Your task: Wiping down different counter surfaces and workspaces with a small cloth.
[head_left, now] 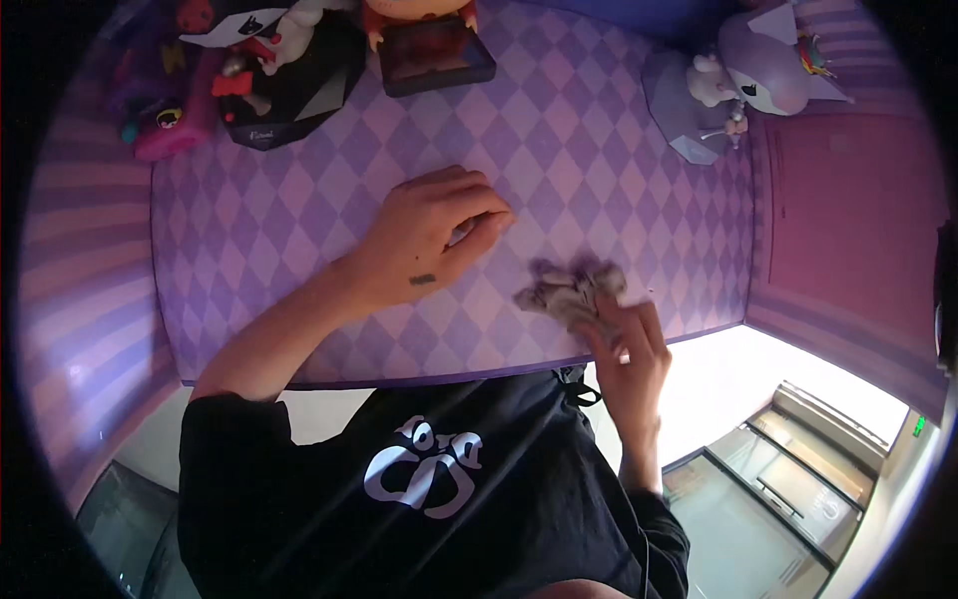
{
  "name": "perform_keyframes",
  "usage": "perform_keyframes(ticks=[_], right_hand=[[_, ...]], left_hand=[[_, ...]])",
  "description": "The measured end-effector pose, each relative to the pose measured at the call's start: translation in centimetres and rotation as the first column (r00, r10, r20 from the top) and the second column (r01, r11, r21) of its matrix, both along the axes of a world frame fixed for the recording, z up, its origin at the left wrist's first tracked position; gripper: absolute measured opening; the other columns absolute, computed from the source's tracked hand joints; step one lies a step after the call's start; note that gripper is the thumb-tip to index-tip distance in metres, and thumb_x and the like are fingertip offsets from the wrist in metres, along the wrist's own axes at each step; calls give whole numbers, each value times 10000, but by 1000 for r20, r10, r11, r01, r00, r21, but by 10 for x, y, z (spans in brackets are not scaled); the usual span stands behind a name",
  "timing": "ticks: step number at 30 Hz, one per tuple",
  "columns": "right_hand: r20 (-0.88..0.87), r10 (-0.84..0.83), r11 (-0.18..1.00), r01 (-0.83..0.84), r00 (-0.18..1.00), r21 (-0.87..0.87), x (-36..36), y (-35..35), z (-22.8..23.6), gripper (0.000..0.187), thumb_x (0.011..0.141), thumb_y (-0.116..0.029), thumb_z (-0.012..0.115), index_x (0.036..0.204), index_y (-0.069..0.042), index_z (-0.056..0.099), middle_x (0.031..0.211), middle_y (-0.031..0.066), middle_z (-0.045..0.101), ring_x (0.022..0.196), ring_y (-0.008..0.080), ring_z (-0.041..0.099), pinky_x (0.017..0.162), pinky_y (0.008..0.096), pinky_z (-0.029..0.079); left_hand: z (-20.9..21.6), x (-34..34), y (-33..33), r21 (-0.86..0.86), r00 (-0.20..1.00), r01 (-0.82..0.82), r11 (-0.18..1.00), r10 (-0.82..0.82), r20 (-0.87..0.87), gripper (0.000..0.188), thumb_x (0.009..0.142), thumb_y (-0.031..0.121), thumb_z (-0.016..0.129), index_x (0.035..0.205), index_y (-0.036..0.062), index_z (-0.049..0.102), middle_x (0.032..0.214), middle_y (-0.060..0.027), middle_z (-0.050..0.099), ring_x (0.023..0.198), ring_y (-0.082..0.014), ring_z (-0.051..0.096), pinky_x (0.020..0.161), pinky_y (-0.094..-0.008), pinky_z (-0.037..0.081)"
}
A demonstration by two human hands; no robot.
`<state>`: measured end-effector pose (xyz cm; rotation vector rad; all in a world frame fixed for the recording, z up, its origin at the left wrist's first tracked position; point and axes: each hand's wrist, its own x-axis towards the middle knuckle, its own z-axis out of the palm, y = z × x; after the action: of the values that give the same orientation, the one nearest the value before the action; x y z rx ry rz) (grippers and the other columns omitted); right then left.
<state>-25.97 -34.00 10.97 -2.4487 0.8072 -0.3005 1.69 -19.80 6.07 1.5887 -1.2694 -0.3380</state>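
Observation:
My right hand (631, 344) grips a crumpled piece of soft grey-and-white cloth (571, 292) with dark patches. The cloth lies bunched near the front edge of the checked tabletop (559, 180), and its outline is slightly blurred. Left of the cloth and a little farther back, my left hand (439, 228) rests over the tabletop. Its thumb and fingertips come together in a pinch, and the other fingers are curled. Whatever may be between those fingertips is too small to make out. The two hands are apart, and the left one does not touch the cloth.
A black faceted figurine base (299, 105) stands at the back left beside a pink item (185, 128). A figure holding a dark screen (437, 58) is at the back middle. A purple-headed figurine (763, 65) stands back right. Striped walls (95, 270) flank the table.

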Motion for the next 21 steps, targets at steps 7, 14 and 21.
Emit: perform_keyframes(ticks=[7,14,21], right_hand=[[39,-128,991,126,991,49,-14,1,-3,149,951,-127,887,1052,-59,801,947,23,652,625,161,574,563,298,449],[10,62,951,-56,998,-304,133,-50,-15,148,1002,-204,738,1071,-73,722,1066,127,773,715,395,717,606,478,533],[-43,37,892,-52,998,-450,311,-144,-42,246,986,-255,672,943,-24,745,854,254,758,784,530,721,702,619,567]], left_hand=[[7,3,0,74,996,30,997,-24,-85,51,979,13,710,1000,48,741,895,-21,705,743,-202,572,685,-321,456],[7,1,3,92,995,18,996,-8,-99,52,986,16,715,1008,49,749,918,-24,727,742,-202,578,682,-320,454],[3,5,0,63,998,1,998,2,-55,48,991,20,712,1006,48,748,921,-25,732,731,-201,571,691,-319,457]])
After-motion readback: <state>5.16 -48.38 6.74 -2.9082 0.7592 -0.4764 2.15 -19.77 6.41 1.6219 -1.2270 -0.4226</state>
